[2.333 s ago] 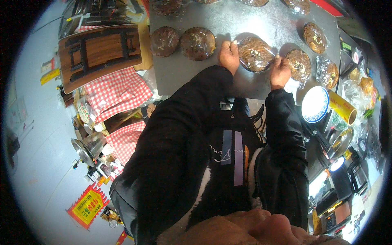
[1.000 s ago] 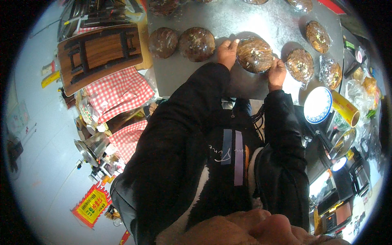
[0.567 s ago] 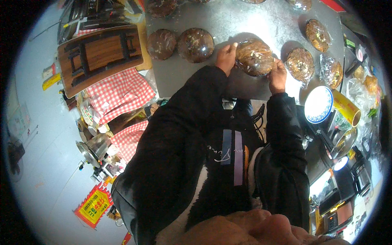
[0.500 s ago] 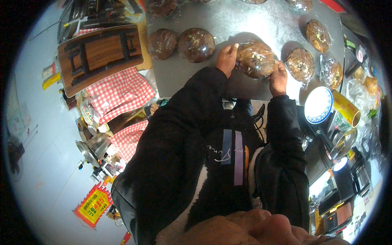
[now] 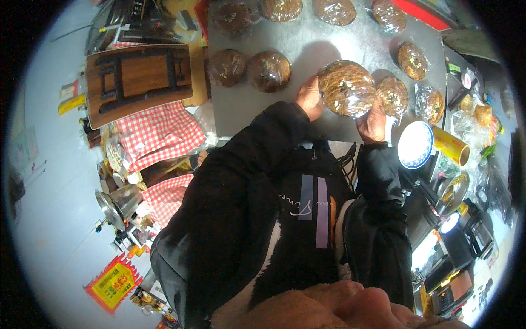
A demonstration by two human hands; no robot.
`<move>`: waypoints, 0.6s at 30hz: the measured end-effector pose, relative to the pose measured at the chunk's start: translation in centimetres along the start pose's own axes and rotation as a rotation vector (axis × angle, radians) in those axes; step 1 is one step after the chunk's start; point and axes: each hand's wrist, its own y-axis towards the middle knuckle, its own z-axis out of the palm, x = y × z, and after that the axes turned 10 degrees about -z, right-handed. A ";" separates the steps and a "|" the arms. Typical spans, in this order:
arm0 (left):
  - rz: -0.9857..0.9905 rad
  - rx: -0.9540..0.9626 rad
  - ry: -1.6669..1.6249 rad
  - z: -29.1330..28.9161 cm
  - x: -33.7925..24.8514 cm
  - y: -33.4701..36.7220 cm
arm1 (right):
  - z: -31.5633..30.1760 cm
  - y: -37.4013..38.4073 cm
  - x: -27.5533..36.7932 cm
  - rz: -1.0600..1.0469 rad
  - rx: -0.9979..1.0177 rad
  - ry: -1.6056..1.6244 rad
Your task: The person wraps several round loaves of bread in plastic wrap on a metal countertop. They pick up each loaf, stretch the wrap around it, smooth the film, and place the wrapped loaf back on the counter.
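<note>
Bowl (image 5: 347, 89), film-wrapped, looks lifted above metal table (image 5: 235, 112), larger to me than second ago; left hand (image 5: 310, 100), right hand (image 5: 375, 123) grasp opposite sides; I judge both now bear its weight.

The black jacket (image 5: 213, 214) has white fleecy edging (image 5: 267, 259).

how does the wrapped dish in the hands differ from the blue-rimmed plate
The wrapped dish is held between the left hand and the right hand; the blue-rimmed plate is in neither. The wrapped dish looks brown and glossy; the blue-rimmed plate looks bright white inside its rim. Both look roundish.
</note>
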 end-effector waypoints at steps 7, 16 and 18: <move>0.362 0.000 0.237 2.1 -1.5 -3.2 | 3.4 -3.3 1.6 0.041 0.150 0.117; 1.083 0.085 0.760 5.2 -5.5 -8.9 | 6.5 -6.7 3.4 0.076 0.307 0.298; 1.128 0.107 0.810 5.4 -5.8 -10.1 | 7.1 -7.4 3.7 0.067 0.301 0.270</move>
